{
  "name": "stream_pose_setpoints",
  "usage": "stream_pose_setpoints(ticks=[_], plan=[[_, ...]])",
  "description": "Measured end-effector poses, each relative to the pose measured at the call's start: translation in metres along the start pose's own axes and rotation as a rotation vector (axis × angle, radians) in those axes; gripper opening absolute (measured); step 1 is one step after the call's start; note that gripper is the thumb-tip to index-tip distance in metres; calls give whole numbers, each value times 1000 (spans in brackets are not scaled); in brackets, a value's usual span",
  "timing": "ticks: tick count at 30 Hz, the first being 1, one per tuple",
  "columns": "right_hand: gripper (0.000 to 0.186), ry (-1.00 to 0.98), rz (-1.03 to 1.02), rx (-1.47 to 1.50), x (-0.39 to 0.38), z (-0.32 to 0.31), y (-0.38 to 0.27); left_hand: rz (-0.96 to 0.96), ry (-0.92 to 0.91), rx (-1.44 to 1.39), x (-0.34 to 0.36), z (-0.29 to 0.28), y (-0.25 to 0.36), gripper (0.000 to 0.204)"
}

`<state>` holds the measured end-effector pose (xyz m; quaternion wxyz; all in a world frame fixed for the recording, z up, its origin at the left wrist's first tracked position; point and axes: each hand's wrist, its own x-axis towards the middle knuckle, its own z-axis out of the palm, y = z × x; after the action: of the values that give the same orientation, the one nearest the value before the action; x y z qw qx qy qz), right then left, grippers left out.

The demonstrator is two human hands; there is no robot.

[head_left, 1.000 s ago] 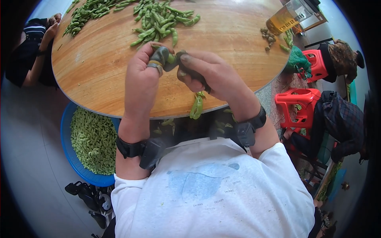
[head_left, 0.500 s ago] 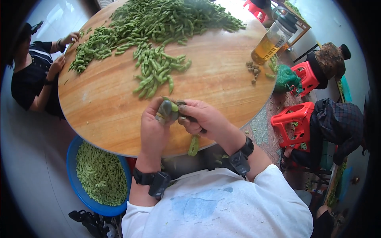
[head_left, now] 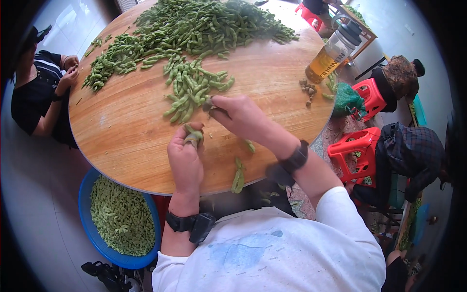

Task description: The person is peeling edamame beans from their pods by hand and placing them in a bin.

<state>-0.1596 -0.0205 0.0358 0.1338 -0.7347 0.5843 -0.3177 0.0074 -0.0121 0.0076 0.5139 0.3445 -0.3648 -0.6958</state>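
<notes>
My left hand (head_left: pixel 186 158) is closed, with a green soybean pod (head_left: pixel 194 132) pinched between thumb and fingers above the near part of the round table. My right hand (head_left: pixel 238 116) reaches forward, its fingertips together at the near end of a small cluster of soybean pods (head_left: pixel 187 87). Something dark grey-green shows at those fingertips; whether they grip a pod is hidden. Beyond the cluster spreads a large heap of soybean pods (head_left: pixel 199 27). A loose pod (head_left: pixel 238 177) lies by the table's near edge, with another pod (head_left: pixel 250 145) just below my right forearm.
A blue basin (head_left: pixel 85 219) of pale shelled beans stands below the wooden table (head_left: pixel 131 141) at left. On the table's right are a bottle (head_left: pixel 331 53) of amber liquid and small brown lumps (head_left: pixel 308 90). Red stools (head_left: pixel 357 146) and several people surround the table.
My hands have moved apart. The right has gone forward to the pod cluster, while the left stays near with a pod. Another pod now shows below the right forearm. The person at left brought both hands together.
</notes>
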Motion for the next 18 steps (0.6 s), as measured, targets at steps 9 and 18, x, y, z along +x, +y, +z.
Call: stream_pose_setpoints(ticks=[9,18], plan=[[13,-336,2,-267,-7,-11,5,-87,-315,304,-16,10,0,25],[12,-386,580,1343,-47,-8,-11,-152,-272,-196,0,-5,-11,32]])
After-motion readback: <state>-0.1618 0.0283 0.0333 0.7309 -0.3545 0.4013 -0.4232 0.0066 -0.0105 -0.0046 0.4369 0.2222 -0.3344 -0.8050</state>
